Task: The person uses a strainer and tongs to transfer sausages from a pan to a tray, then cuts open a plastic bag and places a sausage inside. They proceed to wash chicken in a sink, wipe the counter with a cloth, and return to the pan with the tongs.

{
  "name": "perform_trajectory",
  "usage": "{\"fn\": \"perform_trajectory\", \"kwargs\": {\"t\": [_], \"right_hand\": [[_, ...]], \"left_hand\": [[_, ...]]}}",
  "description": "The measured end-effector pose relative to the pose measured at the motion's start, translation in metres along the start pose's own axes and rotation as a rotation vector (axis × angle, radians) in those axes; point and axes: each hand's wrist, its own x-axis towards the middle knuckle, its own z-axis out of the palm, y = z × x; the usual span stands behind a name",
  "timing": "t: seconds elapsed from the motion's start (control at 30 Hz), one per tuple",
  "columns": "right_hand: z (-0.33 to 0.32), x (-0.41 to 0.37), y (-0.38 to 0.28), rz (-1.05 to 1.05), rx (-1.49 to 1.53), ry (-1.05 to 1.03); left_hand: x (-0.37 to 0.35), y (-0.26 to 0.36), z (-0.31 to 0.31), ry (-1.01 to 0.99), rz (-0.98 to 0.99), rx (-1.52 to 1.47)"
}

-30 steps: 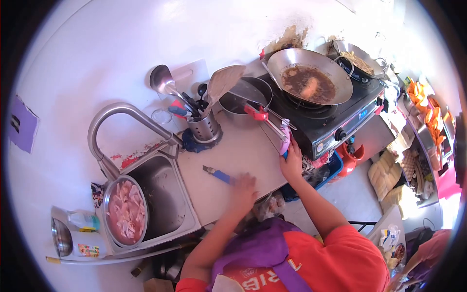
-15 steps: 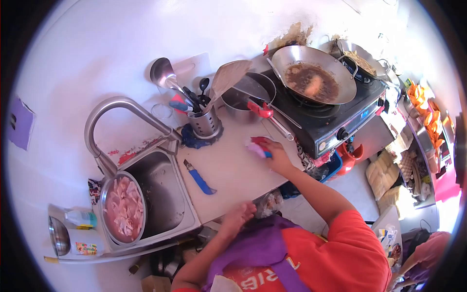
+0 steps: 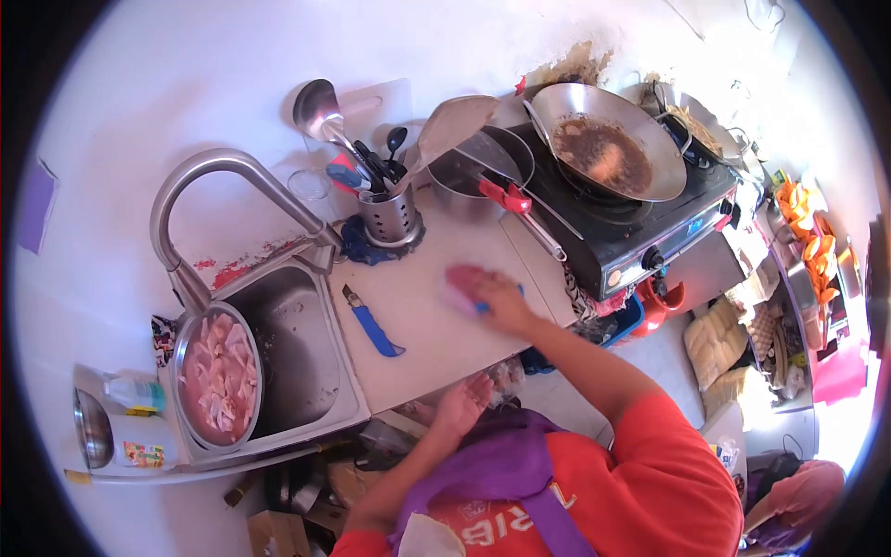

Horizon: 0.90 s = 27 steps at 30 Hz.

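My right hand point(image 3: 504, 308) is pressed down on the pale countertop point(image 3: 427, 320), its fingers over a bunched red, pink and blue cloth point(image 3: 462, 283). The cloth is blurred by motion. My left hand point(image 3: 464, 405) hovers at the counter's front edge with fingers stretched out, palm partly turned up, and nothing in it. A blue-handled utility knife point(image 3: 373, 325) lies on the counter between the sink and the cloth.
Left is a steel sink point(image 3: 357, 395) with a bowl of raw chicken point(image 3: 218, 381) in its corner. A utensil holder point(image 3: 390, 219) and a pot point(image 3: 464, 200) stand behind. On the right, a stove point(image 3: 640, 246) bears a wok point(image 3: 668, 167) of hot oil. Another person point(image 3: 803, 497) is at lower right.
My right hand has slid the cloth left and toward me over the counter. My left hand has turned its palm more upward. The view has shifted slightly.
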Motion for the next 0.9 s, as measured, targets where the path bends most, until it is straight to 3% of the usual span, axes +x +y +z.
{"fn": "perform_trajectory", "kwargs": {"t": [0.07,0.17,0.27,0.33,0.37,0.47,0.53,0.6,0.63,0.7,0.77,0.83,0.9], "right_hand": [[-0.002,-0.018,-0.030,-0.078,0.156,-0.150],[-0.043,-0.001,-0.085,0.048,0.819,-0.246],[-0.037,0.028,-0.067,0.068,0.512,-0.068],[-0.017,0.056,-0.038,0.056,0.122,0.112],[-0.004,0.064,-0.019,0.084,0.063,0.051],[0.021,0.068,0.005,0.109,-0.096,-0.082],[0.029,0.043,-0.011,0.049,-0.177,-0.116],[0.027,0.000,-0.042,-0.018,-0.179,-0.210],[0.019,-0.021,-0.066,-0.031,-0.152,-0.246],[0.016,-0.061,-0.103,-0.068,-0.040,-0.283],[0.016,-0.077,-0.121,-0.074,0.133,-0.331],[0.015,-0.079,-0.138,-0.058,0.315,-0.426],[0.004,-0.056,-0.132,-0.033,0.282,-0.279]], "left_hand": [[-0.007,0.001,0.005,0.048,0.049,0.042],[0.011,0.004,-0.041,-0.287,0.044,0.104],[-0.021,0.003,0.010,-0.039,0.080,0.061],[-0.030,0.005,0.024,0.052,0.062,-0.001],[-0.032,0.006,0.026,0.096,0.051,-0.031],[-0.033,0.008,0.010,-0.048,0.152,-0.108],[-0.009,0.002,-0.038,-0.094,0.598,0.700],[-0.005,0.001,-0.051,-0.077,0.779,1.143],[-0.011,0.003,-0.043,-0.040,0.748,1.174],[-0.026,0.008,-0.011,-0.042,0.593,0.776],[-0.054,0.017,0.027,-0.085,0.306,-0.061],[-0.083,0.016,0.044,-0.091,0.755,0.763],[-0.068,0.025,-0.023,0.021,0.599,0.789]]}}
